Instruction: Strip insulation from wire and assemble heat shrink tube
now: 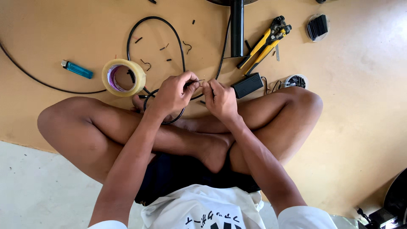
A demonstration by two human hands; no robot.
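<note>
I sit cross-legged on a tan floor mat (352, 127). My left hand (171, 94) and my right hand (220, 99) meet above my shins, fingertips pinched together on the bare end of a thin black cable (157, 20). The cable loops away across the mat and curls back under my left hand. The exact wire ends between my fingers are too small to make out.
A roll of clear tape (123, 77) and a blue lighter (77, 69) lie to the left. Yellow-handled wire strippers (265, 44), a black pole (237, 27), a small black adapter box (247, 85), a dish of black pieces (318, 27) and scattered wire scraps lie ahead.
</note>
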